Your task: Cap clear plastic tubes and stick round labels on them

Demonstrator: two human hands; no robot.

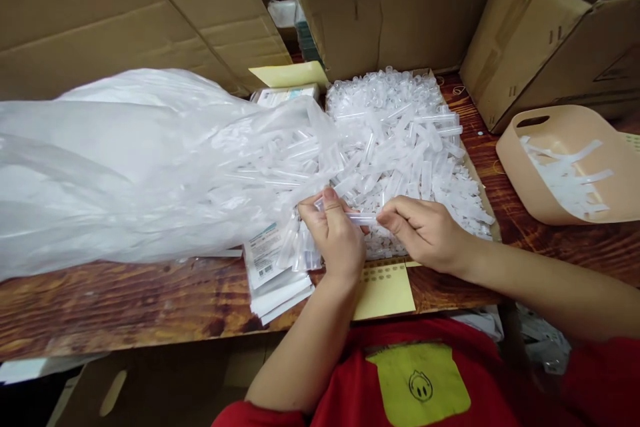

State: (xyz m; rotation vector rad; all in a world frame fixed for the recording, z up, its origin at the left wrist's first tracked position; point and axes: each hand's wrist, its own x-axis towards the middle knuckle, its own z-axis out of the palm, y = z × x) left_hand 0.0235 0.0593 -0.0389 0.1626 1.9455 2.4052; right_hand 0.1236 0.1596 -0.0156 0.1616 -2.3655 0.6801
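Note:
My left hand (336,233) is closed around a slim clear plastic tube (363,219), its thumb on top. Fingers of my right hand (425,230) pinch the tube's right end, so both hands grip it just over the near edge of a heap. That heap holds clear tubes (440,123), white strips (400,167) and, at the back, small clear caps (395,88). From the left, a large translucent plastic bag (115,167) spills more tubes towards my hands. Several finished-looking tubes (303,250) lie beside my left wrist. What sits inside the held tube is too small to tell.
A beige bin (520,173) with white strips stands at right. Cardboard boxes (530,40) rise behind the wooden table (150,300). Printed packets (267,260) and a yellow sheet (387,290) lie near the front edge. Another yellow sheet (290,75) rests on a stack behind.

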